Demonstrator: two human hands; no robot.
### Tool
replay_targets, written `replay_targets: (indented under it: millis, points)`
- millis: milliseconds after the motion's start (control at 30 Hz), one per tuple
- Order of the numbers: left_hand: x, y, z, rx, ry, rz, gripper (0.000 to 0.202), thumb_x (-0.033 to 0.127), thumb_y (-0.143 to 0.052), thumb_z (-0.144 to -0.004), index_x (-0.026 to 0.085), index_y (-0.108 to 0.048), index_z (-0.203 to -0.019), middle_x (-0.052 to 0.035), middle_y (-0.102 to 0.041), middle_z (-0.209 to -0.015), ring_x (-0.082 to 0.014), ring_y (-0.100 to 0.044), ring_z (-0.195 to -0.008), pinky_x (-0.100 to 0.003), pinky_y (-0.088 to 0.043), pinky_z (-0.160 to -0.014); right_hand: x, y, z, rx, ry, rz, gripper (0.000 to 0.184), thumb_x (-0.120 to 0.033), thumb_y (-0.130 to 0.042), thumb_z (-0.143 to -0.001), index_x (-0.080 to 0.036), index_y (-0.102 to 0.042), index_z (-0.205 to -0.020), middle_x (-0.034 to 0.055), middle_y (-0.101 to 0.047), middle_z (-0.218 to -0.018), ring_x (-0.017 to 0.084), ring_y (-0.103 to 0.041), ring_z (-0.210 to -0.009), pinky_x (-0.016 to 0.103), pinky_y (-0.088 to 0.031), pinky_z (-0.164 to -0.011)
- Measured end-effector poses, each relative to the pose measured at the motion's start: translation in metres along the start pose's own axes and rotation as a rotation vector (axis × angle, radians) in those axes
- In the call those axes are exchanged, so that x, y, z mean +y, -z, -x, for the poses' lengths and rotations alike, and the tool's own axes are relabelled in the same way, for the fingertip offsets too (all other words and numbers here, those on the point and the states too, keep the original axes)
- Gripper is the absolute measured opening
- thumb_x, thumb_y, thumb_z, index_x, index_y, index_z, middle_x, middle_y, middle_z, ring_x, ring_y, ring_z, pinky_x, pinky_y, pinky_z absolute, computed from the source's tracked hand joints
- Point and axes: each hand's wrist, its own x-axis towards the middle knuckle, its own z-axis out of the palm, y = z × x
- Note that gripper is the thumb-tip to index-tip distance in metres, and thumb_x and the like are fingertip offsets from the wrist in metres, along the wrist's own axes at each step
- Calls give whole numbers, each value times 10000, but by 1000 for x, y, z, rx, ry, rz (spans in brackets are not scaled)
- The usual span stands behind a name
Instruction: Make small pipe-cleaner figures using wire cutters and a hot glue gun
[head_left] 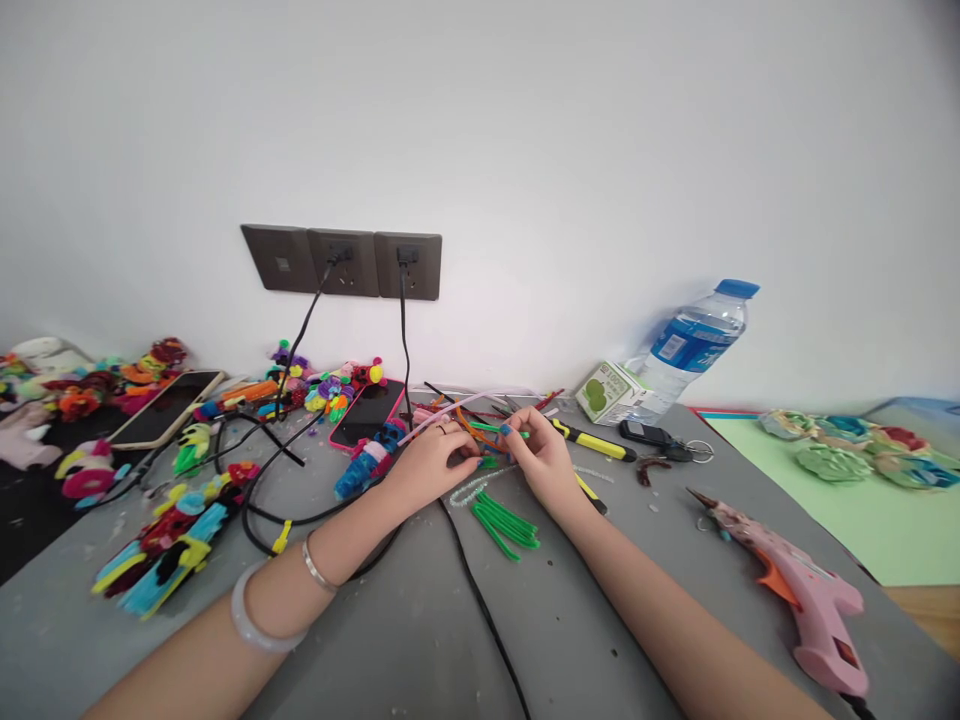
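Over the middle of the grey table [442, 620], my left hand [431, 462] and my right hand [544, 458] come close together with fingers pinched. A small bit of green pipe cleaner [489, 462] shows between their fingertips; the rest is hidden by the fingers. Orange pipe cleaners [480, 432] lie just behind. In front of my hands is a small bundle of green pipe cleaners [506, 522], beside a curved silvery-white strand [466, 492]. A yellow-and-black utility knife [594, 440] lies past my right hand.
Colourful pipe-cleaner figures [176, 540] and phones [367, 413] [165, 408] crowd the left. On the right are a pink glue gun [806, 590], keys [667, 440], a small box [609, 392] and a water bottle [694, 345]. Black cables [480, 600] cross the table.
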Motion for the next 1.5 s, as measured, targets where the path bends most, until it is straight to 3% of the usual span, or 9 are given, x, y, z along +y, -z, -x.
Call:
replay_targets:
  millis: [200, 367, 567, 767, 900, 1100, 1500]
  points:
    - [0, 1, 0, -66, -28, -13, 36, 171, -630, -781, 198, -633, -805, -28, -632, -892, -207, -570, -936, -325, -449, -822, 6, 0, -2, 17, 27, 8, 187, -358, -621, -809, -227, -488, -812, 2, -564, -784, 136, -521, -651, 242, -417, -534]
    - [0, 1, -1, -15, 52, 113, 50, 164, -611, -776, 190, -605, -818, -7, -619, -825, -166, -568, -768, -280, -444, -692, 7, 3, -4, -7, 15, 52, 184, -377, -614, -806, -214, -630, -890, 46, -640, -892, 185, -601, -806, 293, -496, -664]
    - [-5, 1, -2, 68, 85, 292, 85, 148, -599, -787, 184, -636, -854, -11, -645, -878, -130, -575, -703, -246, -463, -649, 4, 7, -5, -4, -9, 33, 238, -431, -622, -812, -214, -694, -880, 59, -701, -889, 188, -620, -738, 310, -506, -640]
    - [-2, 1, -3, 76, 123, 379, 104, 129, -600, -761, 180, -570, -847, 7, -626, -816, -120, -578, -678, -226, -465, -603, 2, 6, -5, 27, -46, -14, 222, -417, -652, -795, -209, -677, -867, 27, -674, -771, 144, -572, -593, 290, -493, -584]
    - [-2, 0, -4, 129, 156, 470, 210, 153, -620, -747, 193, -477, -897, 25, -601, -806, -106, -569, -644, -212, -461, -568, 3, 4, -5, -25, -26, 6, 252, -452, -650, -796, -202, -643, -830, 16, -643, -743, 141, -565, -593, 286, -486, -582]
    - [0, 3, -4, 117, 114, 456, 161, 169, -611, -766, 185, -548, -912, -8, -626, -830, -129, -600, -704, -220, -483, -577, 3, 2, -4, -75, 24, 98, 232, -427, -640, -811, -196, -655, -801, 40, -643, -805, 175, -587, -743, 282, -469, -629]
    - [3, 6, -3, 124, 99, 345, 103, 193, -621, -782, 175, -629, -883, 3, -644, -757, -121, -592, -616, -206, -430, -509, 2, 2, -3, -105, 2, 141, 230, -425, -616, -814, -196, -629, -804, 26, -628, -739, 165, -558, -672, 269, -433, -576]
